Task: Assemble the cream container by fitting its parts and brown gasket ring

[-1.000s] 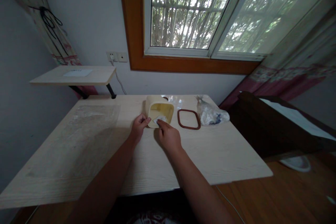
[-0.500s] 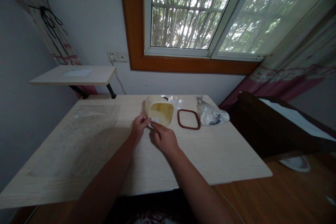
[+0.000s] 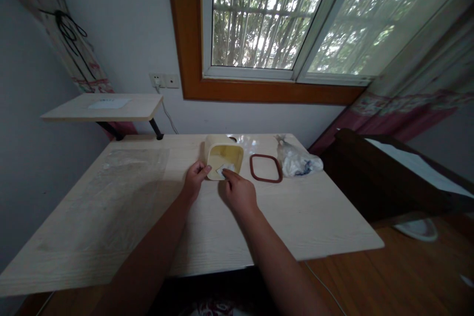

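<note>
A cream plastic container (image 3: 237, 168) stands on the table with its squarish opening facing me. My left hand (image 3: 195, 180) is closed on the lower left of its rim, the thumb lying against the edge. At the opening, my right hand (image 3: 239, 190) pinches a small white piece (image 3: 224, 168), like a tissue or wipe, which lies against the container's inside. The curled fingers of that hand are partly hidden. To the right lies a reddish-brown square ring (image 3: 266, 180), apart from both hands.
A crumpled clear plastic bag (image 3: 301, 162) rests at the table's right rear. Clear plastic sheeting (image 3: 137, 173) covers part of the left side. A small raised shelf (image 3: 137, 108) stands at the left rear, beneath the wall sockets (image 3: 164, 80). Dark furniture (image 3: 370, 177) stands beyond the right edge.
My right hand has moved slightly right with the white piece, from the lower left rim onto the container's inside. My left hand stays at the rim.
</note>
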`<state>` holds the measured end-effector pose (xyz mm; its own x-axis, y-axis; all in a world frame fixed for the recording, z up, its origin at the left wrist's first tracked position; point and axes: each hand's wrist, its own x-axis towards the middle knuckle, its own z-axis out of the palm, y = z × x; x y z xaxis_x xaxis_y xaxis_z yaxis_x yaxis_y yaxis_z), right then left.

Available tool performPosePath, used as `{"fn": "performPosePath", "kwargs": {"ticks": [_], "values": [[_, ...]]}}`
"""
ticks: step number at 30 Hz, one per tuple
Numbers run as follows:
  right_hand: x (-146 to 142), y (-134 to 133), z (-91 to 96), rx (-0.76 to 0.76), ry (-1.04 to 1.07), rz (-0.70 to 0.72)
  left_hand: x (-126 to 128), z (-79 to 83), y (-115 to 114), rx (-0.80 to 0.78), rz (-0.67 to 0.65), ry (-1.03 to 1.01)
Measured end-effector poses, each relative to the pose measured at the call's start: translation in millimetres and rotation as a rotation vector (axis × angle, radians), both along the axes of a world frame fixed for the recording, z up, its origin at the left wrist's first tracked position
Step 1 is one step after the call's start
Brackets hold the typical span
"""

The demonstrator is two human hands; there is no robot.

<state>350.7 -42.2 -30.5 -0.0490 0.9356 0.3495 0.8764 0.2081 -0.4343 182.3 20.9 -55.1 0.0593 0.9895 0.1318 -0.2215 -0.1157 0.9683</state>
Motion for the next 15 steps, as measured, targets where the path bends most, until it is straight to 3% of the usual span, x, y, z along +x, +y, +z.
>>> {"fn": "performPosePath", "kwargs": {"ticks": [5,15], "values": [[-2,0,-0.3,-0.033,-0.003,-0.012,0,-0.4,0,0.01,-0.001,0.011],[-12,-2,-8.9,-0.013,0.066,0.186,1,-0.3,-2,0.016,-0.006,0.064]]}}
